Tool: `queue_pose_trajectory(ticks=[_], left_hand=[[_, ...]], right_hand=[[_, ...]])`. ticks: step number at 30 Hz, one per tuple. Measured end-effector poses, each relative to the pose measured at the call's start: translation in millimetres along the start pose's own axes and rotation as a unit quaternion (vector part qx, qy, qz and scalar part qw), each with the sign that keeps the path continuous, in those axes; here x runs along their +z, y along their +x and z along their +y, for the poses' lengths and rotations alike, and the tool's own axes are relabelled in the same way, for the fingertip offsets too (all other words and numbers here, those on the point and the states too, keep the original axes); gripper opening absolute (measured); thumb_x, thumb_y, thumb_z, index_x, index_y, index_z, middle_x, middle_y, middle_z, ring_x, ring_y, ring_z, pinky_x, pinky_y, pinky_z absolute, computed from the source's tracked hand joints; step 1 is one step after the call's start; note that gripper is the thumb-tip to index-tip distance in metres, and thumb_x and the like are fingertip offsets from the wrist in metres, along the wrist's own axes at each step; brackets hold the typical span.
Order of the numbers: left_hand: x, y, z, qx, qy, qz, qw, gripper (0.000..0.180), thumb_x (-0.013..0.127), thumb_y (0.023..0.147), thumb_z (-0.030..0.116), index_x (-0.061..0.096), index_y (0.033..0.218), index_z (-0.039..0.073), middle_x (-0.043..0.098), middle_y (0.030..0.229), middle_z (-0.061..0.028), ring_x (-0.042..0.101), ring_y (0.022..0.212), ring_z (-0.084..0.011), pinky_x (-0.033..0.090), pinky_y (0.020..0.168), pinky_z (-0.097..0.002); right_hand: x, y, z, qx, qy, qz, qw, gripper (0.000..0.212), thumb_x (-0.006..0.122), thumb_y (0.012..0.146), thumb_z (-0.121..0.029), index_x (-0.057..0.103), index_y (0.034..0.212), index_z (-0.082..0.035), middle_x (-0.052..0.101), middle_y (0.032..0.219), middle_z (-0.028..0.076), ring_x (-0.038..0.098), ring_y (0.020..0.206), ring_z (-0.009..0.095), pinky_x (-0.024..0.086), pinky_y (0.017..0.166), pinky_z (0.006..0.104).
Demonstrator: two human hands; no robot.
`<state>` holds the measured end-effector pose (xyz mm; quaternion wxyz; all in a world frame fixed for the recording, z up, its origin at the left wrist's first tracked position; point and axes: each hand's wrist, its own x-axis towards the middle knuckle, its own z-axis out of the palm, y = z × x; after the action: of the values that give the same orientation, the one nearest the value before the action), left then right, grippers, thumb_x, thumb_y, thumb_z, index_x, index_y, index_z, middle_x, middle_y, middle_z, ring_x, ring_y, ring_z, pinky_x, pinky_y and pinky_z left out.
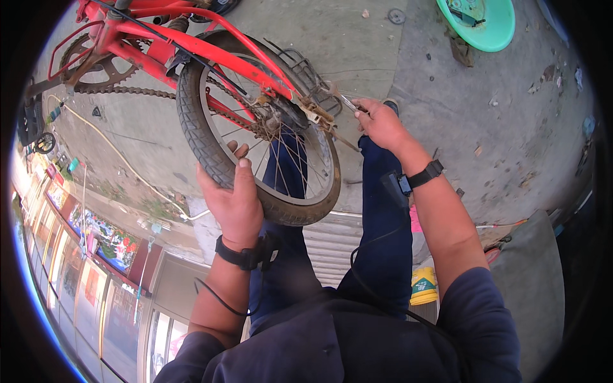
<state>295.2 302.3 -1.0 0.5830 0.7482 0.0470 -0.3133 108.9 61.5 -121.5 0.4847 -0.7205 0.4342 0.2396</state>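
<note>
A red bicycle frame (143, 35) lies across the upper left, its rear wheel (191, 112) tilted over my legs. My left hand (233, 195) is closed round the lower left of the tyre, fingertips reaching past the rim near the spokes. In my right hand (383, 124), pinched between thumb and fingers, is a slim shiny metal tool (348, 103); its kind is hard to make out. The tool points at metal fittings (317, 115) beside the wheel hub. A black wire rack (297, 64) sits just beyond them. The chain (128, 92) runs from the hub to the chainring (105, 70).
A green basin (495, 29) holding dark items stands at the far right. A pale hose (121, 153) curves over the concrete at left. A yellow container (423, 287) is by my right leg. Cables hang from the black straps on both my wrists.
</note>
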Motion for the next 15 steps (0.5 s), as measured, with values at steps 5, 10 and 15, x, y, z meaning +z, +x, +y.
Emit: queue_pose_trajectory(ticks=[5,10,15], left_hand=[[0.1,0.5,-2.3,-0.001,-0.004,0.005,1.0,0.058,0.059,0.098,-0.002,0.031,0.148,-0.005,0.057,0.133,-0.0192,0.063,0.121,-0.0257,0.052,0.099,-0.0361],[0.6,1.4,-7.6,0.014,-0.009,0.013,1.0,0.061,0.064,0.096,-0.001,0.032,0.148,-0.007,0.06,0.132,-0.0174,0.065,0.116,-0.0225,0.053,0.097,-0.0341],[-0.5,1.4,-12.7,0.031,0.033,0.013,0.999,0.054,0.062,0.097,-0.001,0.036,0.145,-0.005,0.06,0.131,-0.017,0.066,0.117,-0.0231,0.053,0.097,-0.0336]], right_hand=[[-15.8,-20.3,-27.9,0.073,0.292,-0.056,0.952,0.033,0.052,0.103,-0.007,0.062,0.135,-0.006,0.068,0.102,0.011,0.072,0.084,0.017,0.057,0.073,0.0274],[-34.2,-35.1,-59.5,0.062,0.418,-0.085,0.902,0.031,0.056,0.104,-0.007,0.062,0.134,-0.002,0.069,0.108,0.011,0.074,0.092,0.02,0.061,0.08,0.0293],[-46.7,-47.1,-100.3,-0.065,0.403,-0.075,0.91,0.032,0.061,0.102,-0.007,0.062,0.133,0.0,0.069,0.113,0.011,0.073,0.102,0.023,0.059,0.091,0.0297]])
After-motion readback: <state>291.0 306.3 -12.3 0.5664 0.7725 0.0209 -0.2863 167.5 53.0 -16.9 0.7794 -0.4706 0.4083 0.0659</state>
